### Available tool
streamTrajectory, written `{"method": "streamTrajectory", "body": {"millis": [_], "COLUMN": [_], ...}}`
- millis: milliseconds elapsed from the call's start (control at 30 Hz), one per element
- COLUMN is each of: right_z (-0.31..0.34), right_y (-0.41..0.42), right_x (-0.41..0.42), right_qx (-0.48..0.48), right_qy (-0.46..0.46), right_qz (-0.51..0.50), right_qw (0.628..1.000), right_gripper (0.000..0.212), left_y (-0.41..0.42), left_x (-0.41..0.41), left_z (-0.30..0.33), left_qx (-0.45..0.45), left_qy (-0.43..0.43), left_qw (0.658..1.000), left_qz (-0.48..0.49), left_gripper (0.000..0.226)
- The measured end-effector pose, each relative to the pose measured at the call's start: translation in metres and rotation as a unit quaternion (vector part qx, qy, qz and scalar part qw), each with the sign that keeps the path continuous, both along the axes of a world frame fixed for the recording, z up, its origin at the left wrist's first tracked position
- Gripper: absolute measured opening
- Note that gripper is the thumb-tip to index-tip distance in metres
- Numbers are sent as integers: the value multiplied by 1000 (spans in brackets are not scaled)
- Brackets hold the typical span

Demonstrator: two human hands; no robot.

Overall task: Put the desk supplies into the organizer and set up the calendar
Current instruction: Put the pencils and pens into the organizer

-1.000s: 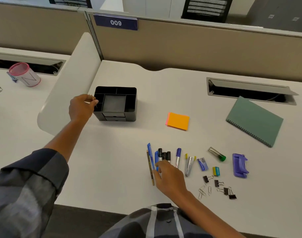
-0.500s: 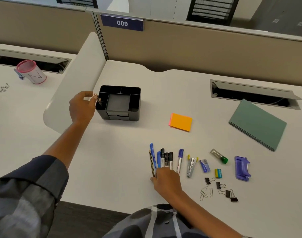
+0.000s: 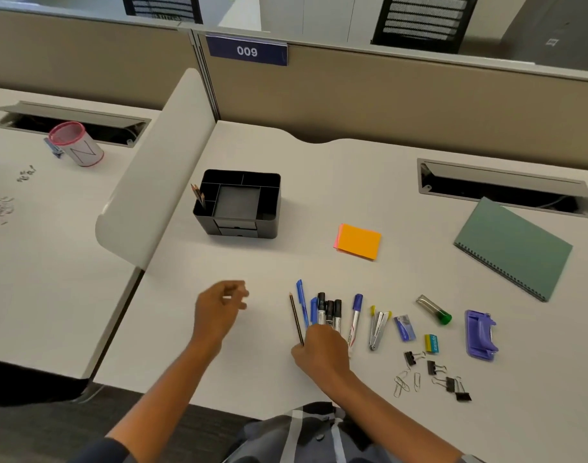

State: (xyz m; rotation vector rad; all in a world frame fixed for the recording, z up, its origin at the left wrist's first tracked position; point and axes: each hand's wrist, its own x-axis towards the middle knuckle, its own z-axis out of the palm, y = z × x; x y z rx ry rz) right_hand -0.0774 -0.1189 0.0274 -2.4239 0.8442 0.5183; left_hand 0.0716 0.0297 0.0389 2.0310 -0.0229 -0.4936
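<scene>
The right hand is curling its fingers over the lower ends of the pens and the pencil lying in a row on the tabletop. The left hand is hovering above the tabletop, blurred, fingers loosely curled and holding nothing. The black organizer is standing farther back, with pencils leaning in its left compartment

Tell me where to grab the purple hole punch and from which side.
Take the purple hole punch across its long sides, coming straight down from above. It lies flat on the desk, long axis running away from the person, with free space on either side, so thumb and fingers can probably straddle the raised handle.
</scene>
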Motion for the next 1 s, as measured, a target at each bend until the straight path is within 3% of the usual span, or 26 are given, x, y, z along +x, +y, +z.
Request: {"method": "streamTrajectory", "body": {"millis": [167,300,500,700,900,1000], "right_z": [8,15,14,13,10,9], "right_y": [2,4,0,-9,-14,-17], "right_x": [2,2,2,-5,-16,-19], "right_qx": [-17,-14,-23,-15,-20,-19], "right_qy": [-64,-105,-143,-189,-180,-182], "right_qz": [38,58,68,45,29,18], "right_qw": [997,993,987,981,983,983], "right_gripper": [27,23,26,45,42,42], "left_y": [-18,-32,-39,-28,-8,-3], "left_x": [-22,-22,-18,38,135,169], "left_z": [3,15,29,58,90,96], "left_qx": [1,-46,-37,-64,-89,-65], "left_qy": [86,93,55,-102,-265,-310], "left_qw": [992,991,995,993,956,945], "left_qz": [-93,-80,-71,-8,88,82], "left_gripper": [28,24,15,4,11,11]}}
